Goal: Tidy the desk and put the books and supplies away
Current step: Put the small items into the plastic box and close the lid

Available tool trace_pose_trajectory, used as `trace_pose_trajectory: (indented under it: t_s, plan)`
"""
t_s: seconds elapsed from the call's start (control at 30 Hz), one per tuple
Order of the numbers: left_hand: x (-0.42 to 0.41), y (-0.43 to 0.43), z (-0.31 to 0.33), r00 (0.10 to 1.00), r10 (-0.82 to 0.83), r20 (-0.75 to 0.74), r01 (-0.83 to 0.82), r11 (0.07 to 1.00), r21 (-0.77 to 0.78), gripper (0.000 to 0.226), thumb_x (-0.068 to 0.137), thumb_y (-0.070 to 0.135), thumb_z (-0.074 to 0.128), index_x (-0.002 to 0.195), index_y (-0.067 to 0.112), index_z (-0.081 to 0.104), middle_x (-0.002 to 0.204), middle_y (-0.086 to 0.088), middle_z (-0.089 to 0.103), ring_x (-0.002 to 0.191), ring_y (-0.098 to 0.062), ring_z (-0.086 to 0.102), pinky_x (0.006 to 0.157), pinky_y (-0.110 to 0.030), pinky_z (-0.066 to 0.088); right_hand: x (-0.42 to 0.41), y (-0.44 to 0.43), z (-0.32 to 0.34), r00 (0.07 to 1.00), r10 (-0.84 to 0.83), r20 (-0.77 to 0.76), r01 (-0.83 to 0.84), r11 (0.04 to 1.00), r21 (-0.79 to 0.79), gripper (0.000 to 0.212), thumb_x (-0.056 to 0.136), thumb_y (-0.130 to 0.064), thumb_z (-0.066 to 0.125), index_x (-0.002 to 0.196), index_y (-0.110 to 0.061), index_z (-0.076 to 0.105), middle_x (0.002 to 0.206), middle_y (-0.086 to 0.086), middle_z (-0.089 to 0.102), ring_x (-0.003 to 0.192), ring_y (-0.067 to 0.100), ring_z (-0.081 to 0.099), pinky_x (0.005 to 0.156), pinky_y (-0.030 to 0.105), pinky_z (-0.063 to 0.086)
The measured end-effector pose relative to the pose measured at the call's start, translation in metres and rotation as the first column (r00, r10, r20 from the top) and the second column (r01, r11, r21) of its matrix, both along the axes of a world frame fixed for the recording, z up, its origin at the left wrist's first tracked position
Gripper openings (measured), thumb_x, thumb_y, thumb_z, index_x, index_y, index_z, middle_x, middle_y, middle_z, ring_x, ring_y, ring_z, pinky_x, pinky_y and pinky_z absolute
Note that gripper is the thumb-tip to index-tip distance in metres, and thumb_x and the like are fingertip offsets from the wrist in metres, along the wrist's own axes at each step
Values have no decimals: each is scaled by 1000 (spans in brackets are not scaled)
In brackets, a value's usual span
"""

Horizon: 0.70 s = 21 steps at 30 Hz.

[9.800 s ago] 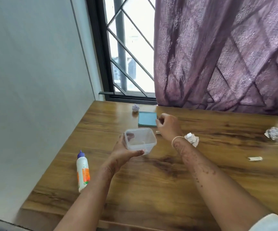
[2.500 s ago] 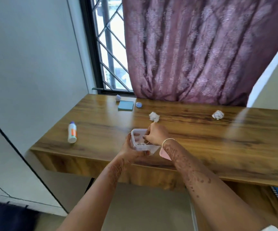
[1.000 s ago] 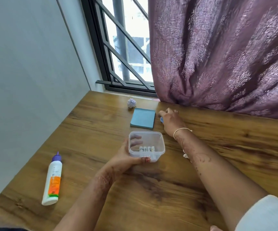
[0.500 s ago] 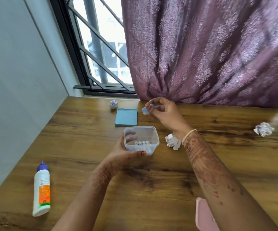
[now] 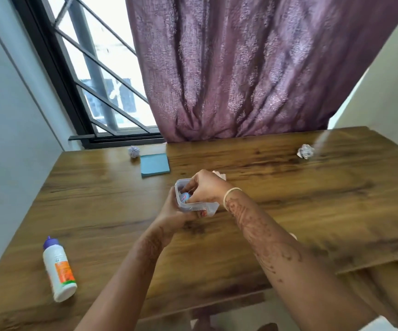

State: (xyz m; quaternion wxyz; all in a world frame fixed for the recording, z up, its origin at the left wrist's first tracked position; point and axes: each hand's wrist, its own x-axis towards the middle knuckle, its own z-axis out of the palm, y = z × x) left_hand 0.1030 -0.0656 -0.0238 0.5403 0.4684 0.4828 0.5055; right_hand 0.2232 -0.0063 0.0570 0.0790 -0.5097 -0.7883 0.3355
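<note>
in box: small blue item point(image 5: 185, 197), pinched by right hand point(image 5: 205, 187); left hand point(image 5: 175, 212) grips clear box point(image 5: 194, 207)
left out: glue bottle point(image 5: 59, 268) left of left hand; sticky pad point(image 5: 155, 164), paper wads point(image 5: 305, 151) beyond hands

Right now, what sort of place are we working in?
Most likely a home study corner or bedroom: a wooden desk stands against a barred window with a purple curtain. Stationery lies on it: a blue sticky-note pad, a glue bottle and crumpled paper.

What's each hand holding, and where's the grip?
Left hand holds the clear container by its near-left side and underside. Right hand pinches a small blue item inside it; the grip point is hidden by the fingers.
</note>
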Motion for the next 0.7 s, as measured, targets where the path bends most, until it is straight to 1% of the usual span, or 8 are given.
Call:
trace_pose_trajectory:
  t_s: [0.07,0.2,0.27,0.4,0.47,0.57,0.63,0.7]
  plan:
    - [4,-11,0,1000,-20,4,20,1000,-18,89,51,2,89,129,20,50,123,-8,62,109,-21,66,82,-37,59,5,-15,-2,999,-35,37,35,999,2,29,74,-20,76,103,-20,76,100,-3,74,94,12,64,86,25,52]
    - [16,-34,-2,996,-85,-3,85,996,2,83,52,0,88,125,17,52,119,-8,64,107,-22,65,81,-40,58,16,-42,-5,990,-113,83,115,993,-17,25,72,-16,76,98,-18,76,94,1,73,85,13,64,74,23,50]
    - [26,-45,-1,994,-113,-1,113,994,4,79,54,-4,87,122,17,53,114,-3,67,105,-20,66,86,-40,57,25,-54,-6,980,-162,112,164,986,-6,24,73,-15,75,96,-19,76,93,1,73,88,15,66,76,24,52]
    - [46,-56,-2,985,-172,-13,172,985,6,77,60,-9,85,125,17,52,112,1,66,103,-11,65,85,-30,56,49,-73,-4,963,-248,104,248,969,10,23,71,-17,79,94,-18,75,98,1,72,93,16,66,80,27,53]
    - [55,-58,-1,983,-185,8,185,983,2,80,60,-10,85,128,15,50,114,-2,65,105,-14,65,84,-28,56,64,-80,0,955,-291,56,290,957,14,23,70,-15,82,92,-17,75,95,1,73,89,14,67,80,27,54]
    - [62,-60,-4,983,-185,20,185,983,2,87,52,-4,89,128,13,50,118,-7,65,109,-20,63,89,-34,57,89,-88,7,922,-359,-144,362,932,-3,13,71,-4,79,75,-15,73,74,5,73,68,16,68,72,32,59]
    - [64,-61,-8,987,-159,3,159,987,-15,90,48,4,90,128,13,49,120,-7,64,111,-21,62,93,-37,55,110,-86,7,869,-418,-264,432,902,-4,22,75,0,75,65,-17,67,63,3,66,60,16,62,63,32,56]
    - [65,-61,-12,990,-137,-20,136,990,-48,96,44,11,92,129,15,48,123,-6,62,115,-24,60,97,-40,53,133,-80,-1,829,-469,-304,508,860,59,26,74,-2,77,61,-20,62,61,-4,62,58,10,58,61,31,53]
